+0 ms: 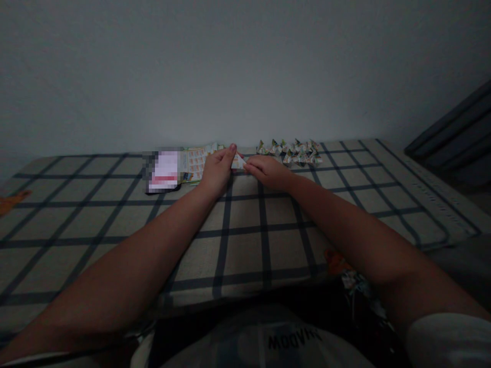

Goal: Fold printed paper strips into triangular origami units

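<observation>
Between my hands, just above the table, is a small piece of folded printed paper (238,162), mostly white with some colour. My left hand (219,167) is closed on its left side, thumb pointing up. The fingertips of my right hand (266,169) pinch its right corner. Just left of my left hand lies a stack of printed paper sheets (196,162), partly covered by that hand. Behind and to the right of my right hand stand several small folded paper shapes (301,152) with pointed tips, grouped in rows.
A phone-like device with a bright, blurred screen (165,168) lies left of the sheets. A checked cloth (245,245) covers the table, which meets a plain wall (245,71) at the back. Dark folded fabric (456,133) is at the far right.
</observation>
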A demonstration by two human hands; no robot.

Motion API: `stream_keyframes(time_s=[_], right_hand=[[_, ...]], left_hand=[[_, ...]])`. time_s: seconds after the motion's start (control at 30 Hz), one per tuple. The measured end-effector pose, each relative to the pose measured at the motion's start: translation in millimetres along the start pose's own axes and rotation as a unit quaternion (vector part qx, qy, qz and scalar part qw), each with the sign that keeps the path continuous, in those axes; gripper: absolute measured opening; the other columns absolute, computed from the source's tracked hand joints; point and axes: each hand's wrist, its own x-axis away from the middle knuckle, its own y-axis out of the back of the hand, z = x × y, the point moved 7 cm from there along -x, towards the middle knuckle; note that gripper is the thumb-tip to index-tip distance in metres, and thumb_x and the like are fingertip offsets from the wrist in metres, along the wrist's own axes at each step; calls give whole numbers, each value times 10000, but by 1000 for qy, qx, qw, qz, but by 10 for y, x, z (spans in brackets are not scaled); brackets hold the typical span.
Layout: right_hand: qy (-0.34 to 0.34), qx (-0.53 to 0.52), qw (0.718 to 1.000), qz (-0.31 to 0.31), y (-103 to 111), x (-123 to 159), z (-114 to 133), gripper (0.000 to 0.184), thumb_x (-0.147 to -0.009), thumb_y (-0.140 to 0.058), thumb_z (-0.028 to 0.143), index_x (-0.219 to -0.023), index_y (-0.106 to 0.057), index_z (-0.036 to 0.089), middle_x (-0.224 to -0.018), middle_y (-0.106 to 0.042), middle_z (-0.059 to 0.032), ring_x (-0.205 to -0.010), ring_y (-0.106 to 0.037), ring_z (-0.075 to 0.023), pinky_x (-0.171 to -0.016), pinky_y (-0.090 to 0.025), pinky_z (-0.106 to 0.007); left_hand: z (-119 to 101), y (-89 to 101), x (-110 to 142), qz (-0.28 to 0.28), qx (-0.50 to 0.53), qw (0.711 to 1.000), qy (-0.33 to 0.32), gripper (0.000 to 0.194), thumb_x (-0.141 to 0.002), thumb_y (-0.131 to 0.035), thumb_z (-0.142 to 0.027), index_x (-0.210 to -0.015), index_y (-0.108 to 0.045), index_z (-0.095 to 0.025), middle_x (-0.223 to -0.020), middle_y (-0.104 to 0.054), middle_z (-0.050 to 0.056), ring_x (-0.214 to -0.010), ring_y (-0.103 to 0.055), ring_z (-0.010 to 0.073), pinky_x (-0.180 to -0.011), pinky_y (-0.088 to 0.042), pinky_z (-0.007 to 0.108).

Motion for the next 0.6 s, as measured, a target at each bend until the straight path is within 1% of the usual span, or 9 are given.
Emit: stream_keyframes(time_s=[0.07, 0.13, 0.17, 0.2, 0.27, 0.37, 0.43, 0.5, 0.6], right_hand=[[-6, 20, 1000, -13, 8, -1, -30, 311, -1038, -349, 399, -821, -481, 220, -834, -564, -68, -819, -483, -201, -812, -382, -341], [-13, 36, 999, -26, 28, 0, -52, 306, -1034, -366, 388, -802, -476, 221, -819, -560, -65, -811, -478, -197, -803, -377, -342], [-16, 41, 999, -30, 37, 2, -58, 301, -1027, -380, 382, -787, -466, 223, -802, -550, -58, -797, -470, -192, -788, -370, -341], [-18, 42, 998, -32, 45, 3, -59, 297, -1020, -394, 377, -772, -453, 225, -783, -535, -49, -779, -461, -187, -771, -361, -338], [-20, 30, 999, -31, 49, 5, -49, 307, -1013, -411, 388, -750, -425, 230, -749, -505, -29, -743, -441, -175, -740, -344, -332], [-18, -20, 999, -21, 22, 3, -17, 389, -1028, -395, 483, -728, -393, 237, -702, -465, -3, -709, -419, -162, -714, -338, -318], [-18, -47, 999, -12, -7, -2, 1, 428, -1026, -386, 534, -716, -387, 239, -683, -443, 8, -694, -411, -155, -699, -337, -310], [-20, -56, 998, -11, -17, -11, 10, 430, -1020, -395, 537, -713, -396, 237, -679, -437, 12, -691, -410, -152, -694, -336, -308], [-24, -38, 999, -22, 15, -30, 26, 401, -1012, -432, 494, -707, -406, 234, -683, -448, 7, -704, -418, -156, -709, -342, -309]], left_hand=[[24, -25, 12, 15, 17, 1000, 13, 664, -863, -536, -850, -744, -668, -210, -645, -603, 25, -597, -544, 156, -565, -421, 282], [-6, -49, 41, 35, -2, 999, 7, 686, -879, -509, -852, -677, -633, -208, -609, -577, 21, -561, -508, 145, -548, -398, 282], [-43, -71, 60, 53, -37, 998, -6, 691, -890, -508, -840, -630, -604, -208, -575, -545, 15, -550, -483, 143, -541, -377, 284], [-84, -78, 78, 60, -76, 995, -21, 686, -895, -523, -824, -594, -574, -210, -550, -521, 8, -539, -459, 141, -535, -354, 288], [-166, -67, 104, 53, -115, 991, -45, 693, -930, -488, -798, -560, -529, -213, -523, -472, -2, -537, -429, 143, -537, -324, 299], [-240, -54, 114, 44, -136, 987, -68, 690, -934, -492, -785, -540, -474, -219, -519, -416, -10, -555, -399, 147, -542, -295, 313], [-242, -65, 108, 52, -132, 987, -72, 684, -915, -524, -790, -540, -462, -221, -528, -402, -12, -559, -391, 146, -541, -296, 317], [-204, -88, 98, 63, -107, 990, -62, 679, -908, -531, -797, -552, -474, -222, -536, -414, -11, -548, -399, 143, -537, -317, 313], [-91, -146, 82, 80, -26, 996, -12, 670, -892, -527, -826, -594, -476, -228, -542, -409, -17, -511, -386, 127, -513, -332, 297]])
